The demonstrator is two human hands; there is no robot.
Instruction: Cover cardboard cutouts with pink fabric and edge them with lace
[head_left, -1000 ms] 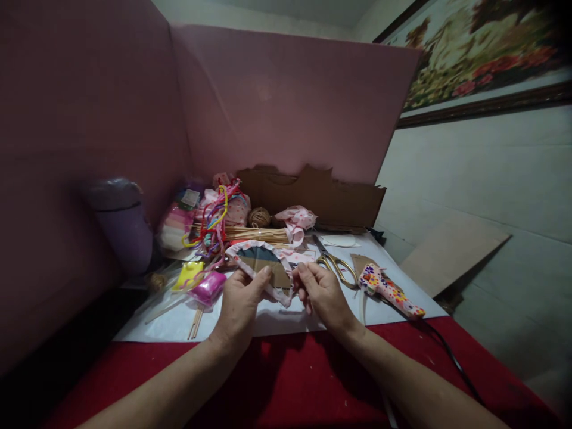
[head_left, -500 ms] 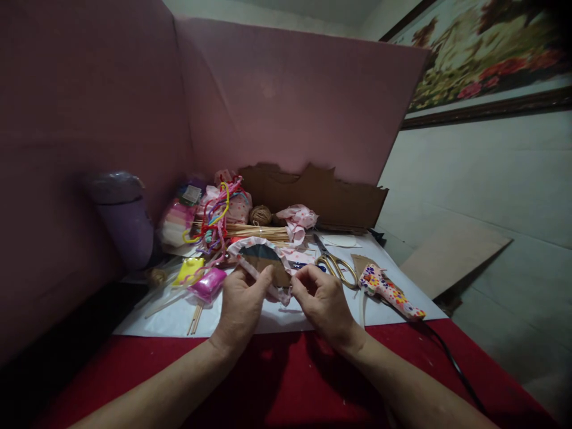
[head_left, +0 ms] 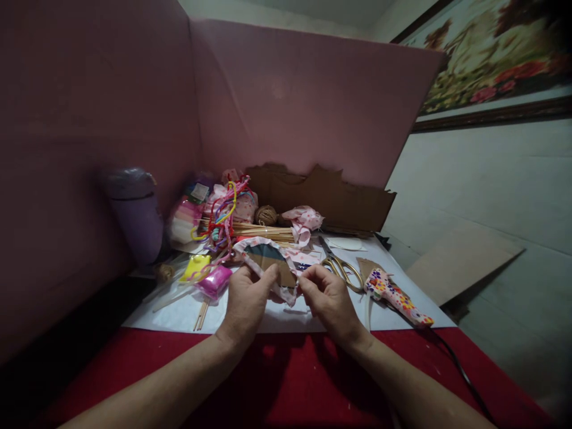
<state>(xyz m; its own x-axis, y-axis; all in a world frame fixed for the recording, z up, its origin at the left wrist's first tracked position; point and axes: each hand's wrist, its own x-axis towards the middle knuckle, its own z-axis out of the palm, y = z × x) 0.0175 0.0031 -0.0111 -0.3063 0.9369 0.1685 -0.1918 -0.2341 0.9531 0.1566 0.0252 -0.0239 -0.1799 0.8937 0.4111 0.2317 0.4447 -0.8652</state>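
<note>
A cardboard piece (head_left: 281, 268) with pale pink fabric (head_left: 255, 242) folded over its rim is held up above the white sheet. My left hand (head_left: 250, 298) grips its lower left edge, thumb lying over the cardboard face and the fingers hidden behind. At the right edge, my right hand (head_left: 325, 293) pinches the fabric between thumb and fingertips. Gold-handled scissors (head_left: 342, 268) lie just beyond the right hand. A flower-patterned glue gun (head_left: 397, 296) rests farther right.
Bamboo sticks (head_left: 263, 232), a twine ball (head_left: 267, 215) and colourful pipe cleaners (head_left: 222, 211) are piled behind. Yellow (head_left: 195, 268) and magenta packets (head_left: 215, 282) lie left. A torn cardboard sheet (head_left: 322, 193) leans at the back. The glue gun's black cord (head_left: 456, 363) trails off the right side.
The whole view has shifted slightly, so the scene sits a little farther right. Both hands keep their hold on the fabric-edged cardboard, with only a small movement of the right fingers.
</note>
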